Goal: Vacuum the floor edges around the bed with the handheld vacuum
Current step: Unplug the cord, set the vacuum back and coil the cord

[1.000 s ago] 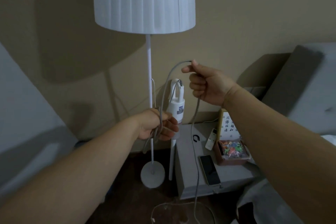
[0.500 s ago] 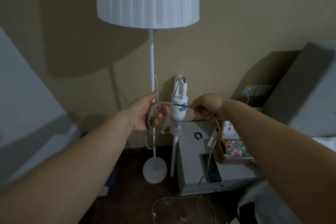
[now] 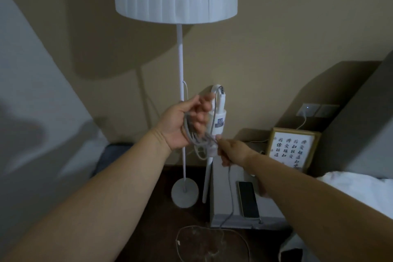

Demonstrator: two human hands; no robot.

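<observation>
The white handheld vacuum stands upright against the wall between the floor lamp and the nightstand, its thin nozzle reaching down to the floor. Several loops of its grey cord lie around my left hand, palm toward me with fingers spread. My right hand pinches the cord just below the vacuum body, next to the loops. The loose rest of the cord hangs down past the nightstand to the floor. The bed shows at the right edge.
A white floor lamp with a round base stands left of the vacuum. The grey nightstand carries a phone and a framed calligraphy picture. A thin white cable curls on the dark floor. A wall socket sits behind.
My right hand came down from shoulder height to the loops at my left hand, wrapping more cord. My left hand rose and turned palm toward me.
</observation>
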